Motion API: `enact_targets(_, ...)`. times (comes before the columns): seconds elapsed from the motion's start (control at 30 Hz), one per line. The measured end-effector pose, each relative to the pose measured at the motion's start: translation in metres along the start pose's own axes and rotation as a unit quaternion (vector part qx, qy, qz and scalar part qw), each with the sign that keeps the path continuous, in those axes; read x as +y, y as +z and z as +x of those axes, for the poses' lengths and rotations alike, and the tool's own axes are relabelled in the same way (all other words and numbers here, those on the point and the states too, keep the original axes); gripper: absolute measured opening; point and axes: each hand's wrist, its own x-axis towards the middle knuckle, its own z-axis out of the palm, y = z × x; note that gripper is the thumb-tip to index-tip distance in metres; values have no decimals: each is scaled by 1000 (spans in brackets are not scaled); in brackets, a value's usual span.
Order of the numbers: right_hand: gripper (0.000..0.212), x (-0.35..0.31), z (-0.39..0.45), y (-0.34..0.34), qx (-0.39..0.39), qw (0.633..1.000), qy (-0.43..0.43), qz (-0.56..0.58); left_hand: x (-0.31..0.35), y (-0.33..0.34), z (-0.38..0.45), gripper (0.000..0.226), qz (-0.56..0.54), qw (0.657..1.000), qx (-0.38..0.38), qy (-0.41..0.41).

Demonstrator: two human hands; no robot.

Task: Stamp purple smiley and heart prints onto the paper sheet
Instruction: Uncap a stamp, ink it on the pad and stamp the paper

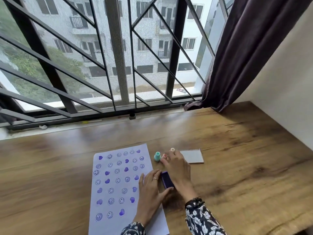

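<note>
A white paper sheet (116, 182) lies on the wooden desk, covered with several purple smiley and heart prints. My left hand (149, 192) rests flat on the sheet's right edge with fingers spread, its thumb touching the open purple ink pad (166, 181). My right hand (177, 167) reaches over the pad to the small stamps. Its fingertips are at a pink stamp (163, 156), but blur hides whether they grip it. A teal stamp (157, 156) stands just left of it, and a cream stamp (172, 149) shows behind the fingers.
The ink pad's flat grey lid (193, 156) lies right of the stamps. The wooden desk (237, 167) runs to a barred window at the back and a white wall on the right. A dark curtain (237, 56) hangs at the back right corner.
</note>
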Motion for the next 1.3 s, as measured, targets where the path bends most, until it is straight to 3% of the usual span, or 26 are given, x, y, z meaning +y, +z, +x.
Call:
enact_targets(0.13,17,-4,-2,3,-11,1000,0,-16,4,-3,3,54,-41,999,5,-26)
enact_targets(0.23,11,-3,-9,-9,-12,979,106,175,11,-12,6,43,-182,977,67,-86)
enact_targets(0.37,14,-4,-26,-34,-61,826,254,500,21,-32,4,39,-290,944,133,-81)
enact_targets(0.5,34,-8,-44,-47,-116,755,261,590,34,-40,2,37,-383,913,132,-59)
enact_targets(0.7,27,-9,-55,-50,-127,694,276,653,49,-43,2,28,-403,902,145,-58)
enact_targets(0.9,33,-8,-57,-46,-124,721,285,619,45,-48,3,25,-398,906,133,-51)
enact_targets(1.07,33,-10,-59,-39,-119,709,311,621,42,-53,2,28,-382,916,116,-21)
enact_targets(1.3,32,-2,-56,-37,-80,614,417,666,32,-59,-3,27,-349,931,108,-5)
